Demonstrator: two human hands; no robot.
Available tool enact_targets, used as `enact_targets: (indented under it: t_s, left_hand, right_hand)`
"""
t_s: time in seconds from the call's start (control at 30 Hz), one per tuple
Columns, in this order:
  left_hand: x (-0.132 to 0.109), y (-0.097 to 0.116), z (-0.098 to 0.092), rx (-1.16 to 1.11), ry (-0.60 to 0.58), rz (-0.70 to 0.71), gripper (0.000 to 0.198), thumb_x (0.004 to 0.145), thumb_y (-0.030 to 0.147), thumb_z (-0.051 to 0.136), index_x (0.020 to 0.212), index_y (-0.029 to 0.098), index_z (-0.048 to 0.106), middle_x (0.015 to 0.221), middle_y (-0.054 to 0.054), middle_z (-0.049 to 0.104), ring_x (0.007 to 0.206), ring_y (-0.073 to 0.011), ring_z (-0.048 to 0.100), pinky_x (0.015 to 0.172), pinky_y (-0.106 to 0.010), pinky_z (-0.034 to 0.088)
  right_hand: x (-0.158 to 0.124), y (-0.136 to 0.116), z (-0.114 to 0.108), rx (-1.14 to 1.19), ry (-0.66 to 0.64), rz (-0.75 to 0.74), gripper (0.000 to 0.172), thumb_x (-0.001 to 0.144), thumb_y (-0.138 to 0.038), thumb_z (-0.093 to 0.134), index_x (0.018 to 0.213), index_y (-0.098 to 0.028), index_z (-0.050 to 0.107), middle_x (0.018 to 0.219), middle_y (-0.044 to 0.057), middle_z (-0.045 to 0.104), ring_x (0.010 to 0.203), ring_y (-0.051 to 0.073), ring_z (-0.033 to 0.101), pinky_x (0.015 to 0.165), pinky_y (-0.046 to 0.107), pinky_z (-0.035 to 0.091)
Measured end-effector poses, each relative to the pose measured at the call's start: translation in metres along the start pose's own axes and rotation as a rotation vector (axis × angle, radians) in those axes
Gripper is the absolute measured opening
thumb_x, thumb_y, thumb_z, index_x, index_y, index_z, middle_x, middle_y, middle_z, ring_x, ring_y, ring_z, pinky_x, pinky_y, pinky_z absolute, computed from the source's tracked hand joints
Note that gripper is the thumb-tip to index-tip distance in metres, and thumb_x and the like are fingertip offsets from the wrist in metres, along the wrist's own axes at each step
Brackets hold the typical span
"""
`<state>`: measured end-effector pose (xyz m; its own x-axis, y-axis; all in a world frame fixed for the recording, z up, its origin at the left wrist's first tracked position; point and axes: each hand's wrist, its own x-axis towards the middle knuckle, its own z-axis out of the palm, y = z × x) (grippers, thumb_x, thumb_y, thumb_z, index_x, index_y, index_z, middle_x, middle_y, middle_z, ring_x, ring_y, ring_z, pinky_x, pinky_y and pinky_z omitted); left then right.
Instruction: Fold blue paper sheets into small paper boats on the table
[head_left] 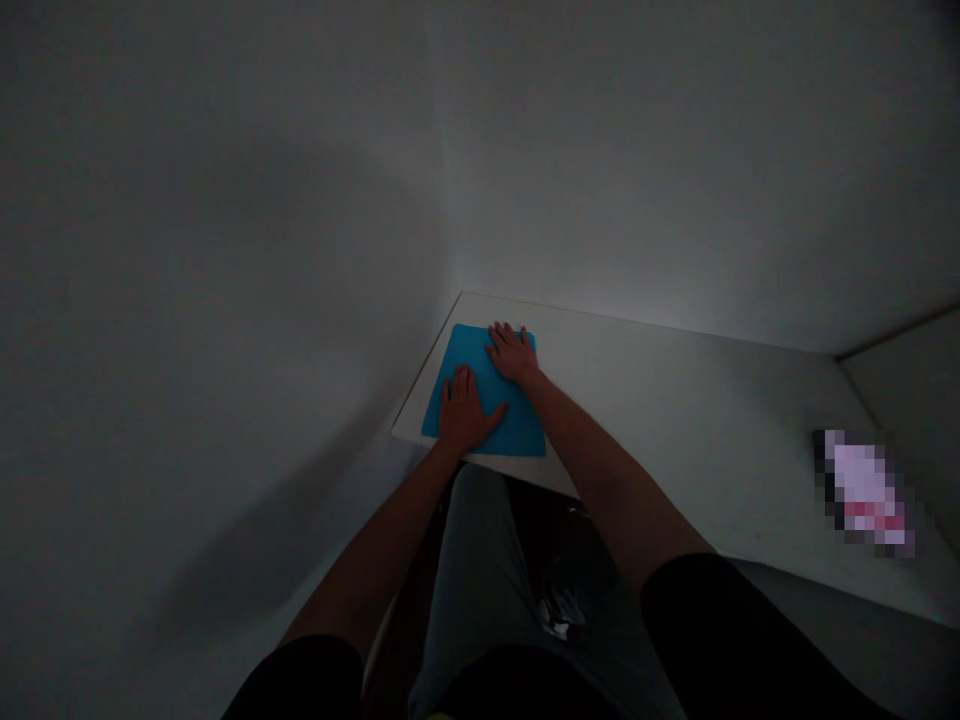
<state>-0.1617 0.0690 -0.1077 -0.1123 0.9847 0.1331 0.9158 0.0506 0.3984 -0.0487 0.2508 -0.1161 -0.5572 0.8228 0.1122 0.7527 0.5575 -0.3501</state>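
Note:
A flat blue sheet (pixel 521 430) with rounded corners lies near the left end of a white tabletop. My left hand (pixel 463 412) rests palm down on its lower left part, fingers apart and thumb stretched to the right. Farther back, at the sheet's upper right edge, my right hand (pixel 513 353) also lies flat with its fingers spread. Neither hand grips anything. Both palms cover parts of the sheet, so what is under them is hidden.
The white tabletop (pixel 637 400) runs to the right, against pale walls behind and at the left. A blurred-out bright device (pixel 862 485) lies at its right end. My legs (pixel 480 580) are below the front edge. The room is dim.

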Motion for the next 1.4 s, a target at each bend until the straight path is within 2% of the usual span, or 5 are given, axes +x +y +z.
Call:
enact_targets:
  t_s: [0.17,0.63,1.0,1.23,1.4]
  left_hand:
    - [-0.001,0.002,-0.005,0.020,-0.006,-0.014,0.100,0.100,0.072,0.048,0.172,0.005,0.025,0.179,-0.026,0.026,0.171,-0.0381,0.016,0.139,-0.057,0.009]
    - [0.010,-0.001,-0.042,0.082,-0.094,-0.228,0.073,0.103,0.063,0.050,0.155,0.012,0.050,0.167,-0.031,0.041,0.159,-0.0462,0.036,0.128,-0.066,0.028]
    - [0.026,-0.015,-0.075,-0.011,-0.129,-0.473,0.123,0.062,0.052,0.099,0.156,0.008,0.033,0.157,-0.036,0.044,0.147,-0.0510,0.049,0.118,-0.060,0.047]
    - [0.017,-0.023,-0.088,-0.087,-0.115,-0.494,0.120,0.059,0.034,0.101,0.155,0.012,0.033,0.157,-0.034,0.048,0.150,-0.0473,0.051,0.117,-0.055,0.052]
    - [0.011,-0.022,-0.095,-0.291,-0.121,-0.367,0.107,0.080,0.029,0.087,0.166,0.017,0.024,0.144,-0.022,0.069,0.129,-0.0357,0.071,0.111,-0.051,0.057]
  right_hand:
    - [-0.062,0.037,-0.029,-0.100,0.111,0.086,0.068,0.113,-0.047,0.028,0.169,-0.012,0.040,0.177,0.019,0.036,0.166,0.038,0.030,0.134,0.071,0.005]
    - [-0.358,0.096,-0.094,-0.225,0.314,0.278,0.067,0.108,-0.046,0.043,0.169,-0.020,0.038,0.162,0.018,0.057,0.151,0.035,0.051,0.129,0.062,0.034]
    - [-0.371,0.095,-0.107,-0.154,0.410,0.423,0.065,0.103,-0.053,0.050,0.155,-0.016,0.051,0.149,0.022,0.063,0.135,0.037,0.060,0.113,0.054,0.049]
    - [-0.370,0.097,-0.108,-0.130,0.436,0.437,0.063,0.100,-0.053,0.053,0.153,-0.019,0.052,0.149,0.020,0.063,0.134,0.037,0.060,0.112,0.054,0.048]
    - [-0.370,0.095,-0.108,-0.121,0.436,0.428,0.061,0.100,-0.052,0.054,0.151,-0.020,0.054,0.150,0.019,0.063,0.133,0.036,0.059,0.112,0.053,0.048]
